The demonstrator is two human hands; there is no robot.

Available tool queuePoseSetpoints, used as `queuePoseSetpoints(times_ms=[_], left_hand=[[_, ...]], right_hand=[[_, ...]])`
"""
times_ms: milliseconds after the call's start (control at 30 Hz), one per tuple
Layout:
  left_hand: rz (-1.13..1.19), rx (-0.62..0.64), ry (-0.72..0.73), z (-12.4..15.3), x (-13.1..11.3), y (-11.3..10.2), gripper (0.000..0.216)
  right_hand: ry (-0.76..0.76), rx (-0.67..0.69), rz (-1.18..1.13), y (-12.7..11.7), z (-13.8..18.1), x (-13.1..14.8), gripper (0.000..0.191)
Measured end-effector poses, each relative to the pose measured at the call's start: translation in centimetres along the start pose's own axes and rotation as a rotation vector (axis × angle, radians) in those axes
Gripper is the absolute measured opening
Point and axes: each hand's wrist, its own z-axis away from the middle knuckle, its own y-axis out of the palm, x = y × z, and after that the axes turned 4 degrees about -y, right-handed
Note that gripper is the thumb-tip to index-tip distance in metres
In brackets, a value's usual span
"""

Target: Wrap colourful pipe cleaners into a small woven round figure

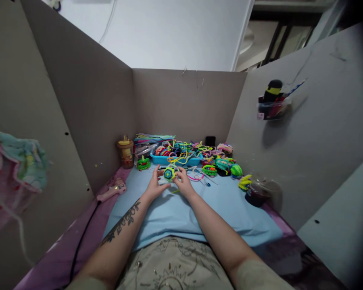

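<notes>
Both my hands meet over a light blue cloth (175, 209) on the desk. Between them sits a small round piece (169, 174) of yellow, green and blue pipe cleaner. My left hand (155, 184) touches its left side with fingers and thumb curled round it. My right hand (184, 182) pinches its right side. Behind the piece stands a blue tray (163, 160) heaped with coloured pipe cleaners, and several finished green and pink fuzzy shapes (222, 163) lie to the right of it.
Grey board walls enclose the desk on three sides. A pink glue gun (112, 191) with a black cord lies at the left. A yellow-lidded jar (126, 152) stands in the back left corner. A dark round container (257, 193) sits at the right, a clear holder (272, 105) on the right wall.
</notes>
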Motion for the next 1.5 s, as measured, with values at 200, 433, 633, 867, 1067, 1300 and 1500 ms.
queuePoseSetpoints(times_ms=[200,433,633,867,1067,1300,1500], left_hand=[[0.171,-0.002,-0.066,-0.4,-0.3,-0.1,0.084],[0.198,-0.034,-0.100,-0.7,-0.1,-0.4,0.072],[0.224,-0.038,-0.114,-0.7,-0.2,-0.3,0.073],[0.217,0.001,-0.116,-0.4,-0.5,0.2,0.070],[0.174,-0.017,-0.121,-0.3,-0.5,0.1,0.069],[0.139,-0.014,-0.120,-0.2,-0.8,0.3,0.068],[0.148,-0.007,-0.142,-0.1,-1.1,0.4,0.067]], right_hand=[[-0.001,0.048,-0.028,0.1,0.1,0.1,0.005],[0.027,-0.049,-0.011,0.3,0.4,0.6,0.022],[0.047,-0.102,-0.005,0.3,0.3,0.6,0.005],[0.123,-0.135,-0.009,0.4,0.2,-0.1,0.011],[0.146,-0.120,-0.038,0.7,0.1,-0.3,0.013],[0.167,-0.072,-0.101,0.9,0.2,-0.8,0.013],[0.190,-0.090,-0.135,1.3,0.4,-0.7,0.012]])
